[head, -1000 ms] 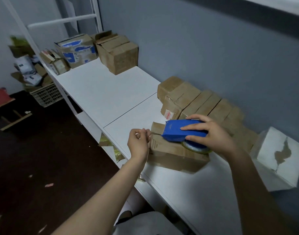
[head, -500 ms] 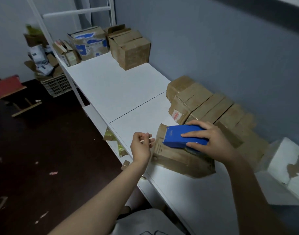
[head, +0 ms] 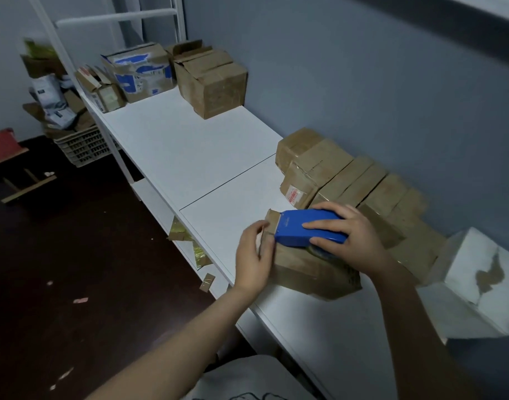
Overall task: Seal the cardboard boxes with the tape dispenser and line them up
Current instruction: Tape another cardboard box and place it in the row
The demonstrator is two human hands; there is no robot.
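Note:
A brown cardboard box (head: 305, 269) lies on the white shelf top (head: 189, 151) near its front edge. A blue tape dispenser (head: 302, 228) sits on top of the box, and my right hand (head: 351, 241) grips it from above. My left hand (head: 254, 255) rests against the box's left end, fingers pressing at the dispenser's front edge. Behind, a row of several brown boxes (head: 348, 180) lines the grey wall.
A white torn box (head: 478, 287) stands at the right. Larger cardboard boxes (head: 212, 79) and a blue-printed box (head: 137, 73) sit at the shelf's far end. Tape scraps (head: 201, 255) hang from the front edge. A crate of clutter (head: 80, 145) stands on the dark floor.
The dispenser has slid left along the box top toward its left end. My left hand has moved from hovering beside the box to pressing on its end.

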